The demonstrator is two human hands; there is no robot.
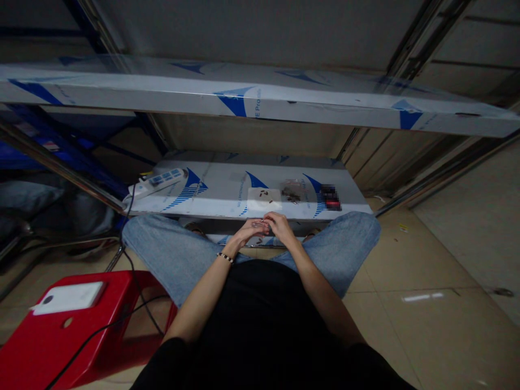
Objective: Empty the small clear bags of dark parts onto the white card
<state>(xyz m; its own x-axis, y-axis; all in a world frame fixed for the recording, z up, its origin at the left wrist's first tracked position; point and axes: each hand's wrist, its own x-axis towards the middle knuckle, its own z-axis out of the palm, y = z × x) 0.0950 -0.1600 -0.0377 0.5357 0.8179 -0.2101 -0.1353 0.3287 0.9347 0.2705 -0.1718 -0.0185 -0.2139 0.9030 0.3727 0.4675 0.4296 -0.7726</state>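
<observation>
My left hand (246, 232) and my right hand (280, 226) meet just above my lap, at the front edge of the low steel shelf (227, 189). The fingers of both are pinched together around something small and shiny that I cannot make out. A beaded bracelet (225, 257) is on my left wrist. Just beyond my hands on the shelf lies a white socket plate (264, 199). To its right sit a small clear bag of dark parts (291, 192) and a red and black object (331, 198).
A white power strip (158, 182) lies at the shelf's left end, its black cable running down to the floor. A red plastic stool (73, 330) with a white phone-like device (69, 297) stands at my left. An upper steel shelf (260, 100) hangs overhead. Tiled floor lies to the right.
</observation>
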